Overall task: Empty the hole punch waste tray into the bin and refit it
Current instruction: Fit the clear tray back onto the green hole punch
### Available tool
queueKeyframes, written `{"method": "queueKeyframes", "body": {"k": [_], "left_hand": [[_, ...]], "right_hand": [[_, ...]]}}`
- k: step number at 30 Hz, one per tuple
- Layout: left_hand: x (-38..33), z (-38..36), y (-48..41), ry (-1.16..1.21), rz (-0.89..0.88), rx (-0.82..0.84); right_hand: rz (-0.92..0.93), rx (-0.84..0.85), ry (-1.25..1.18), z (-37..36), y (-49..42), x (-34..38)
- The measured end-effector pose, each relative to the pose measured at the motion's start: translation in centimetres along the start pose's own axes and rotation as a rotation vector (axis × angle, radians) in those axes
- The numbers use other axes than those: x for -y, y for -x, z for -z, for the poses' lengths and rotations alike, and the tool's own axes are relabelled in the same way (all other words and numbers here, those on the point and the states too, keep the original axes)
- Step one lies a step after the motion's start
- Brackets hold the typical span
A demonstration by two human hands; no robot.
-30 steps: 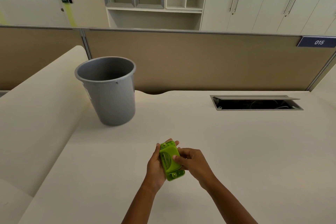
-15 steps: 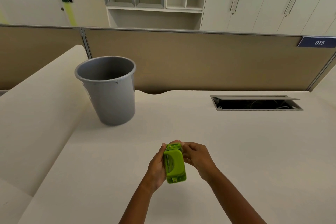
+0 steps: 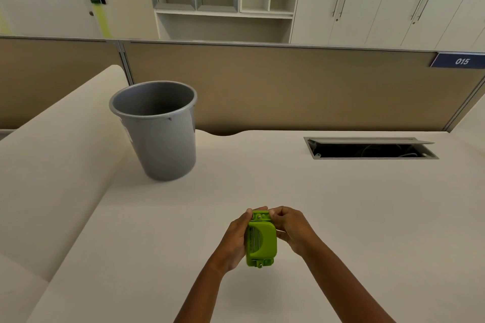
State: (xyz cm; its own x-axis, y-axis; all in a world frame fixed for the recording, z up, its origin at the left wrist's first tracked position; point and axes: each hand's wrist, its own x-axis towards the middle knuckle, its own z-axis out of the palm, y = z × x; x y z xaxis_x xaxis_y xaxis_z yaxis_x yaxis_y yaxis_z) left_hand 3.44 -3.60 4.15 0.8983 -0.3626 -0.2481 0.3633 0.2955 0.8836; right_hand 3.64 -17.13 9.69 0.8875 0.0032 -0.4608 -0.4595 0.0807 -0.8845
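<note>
A small lime-green hole punch (image 3: 261,240) is held upright above the cream desk, near its front middle. My left hand (image 3: 236,238) wraps its left side from behind. My right hand (image 3: 288,228) grips its right side, with the fingertips pinching the top end. I cannot tell whether the waste tray is on or off the punch. A grey plastic bin (image 3: 160,134) stands on the desk to the far left, well apart from both hands; its inside looks dark and I see nothing in it.
An open cable hatch (image 3: 370,148) is cut into the desk (image 3: 367,217) at the far right. A beige partition (image 3: 288,86) runs along the back edge. A raised cream surface (image 3: 52,152) flanks the left side.
The punch has been turned in my hands from tilted to nearly straight up. My right hand slid from its face to its right side and top end.
</note>
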Motion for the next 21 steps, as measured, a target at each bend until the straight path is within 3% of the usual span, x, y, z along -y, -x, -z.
{"method": "queueKeyframes", "body": {"k": [7,13,21], "left_hand": [[0.2,0.0,-0.3,0.09,-0.046,-0.081],[-0.4,0.8,-0.7,0.315,-0.107,-0.19],[-0.4,0.6,-0.4,0.265,-0.097,-0.197]], "right_hand": [[0.114,0.067,0.05,0.2,0.4,-0.4],[-0.003,0.159,0.172,0.6,0.9,-1.7],[-0.091,0.115,0.176,0.4,0.7,-2.3]]}}
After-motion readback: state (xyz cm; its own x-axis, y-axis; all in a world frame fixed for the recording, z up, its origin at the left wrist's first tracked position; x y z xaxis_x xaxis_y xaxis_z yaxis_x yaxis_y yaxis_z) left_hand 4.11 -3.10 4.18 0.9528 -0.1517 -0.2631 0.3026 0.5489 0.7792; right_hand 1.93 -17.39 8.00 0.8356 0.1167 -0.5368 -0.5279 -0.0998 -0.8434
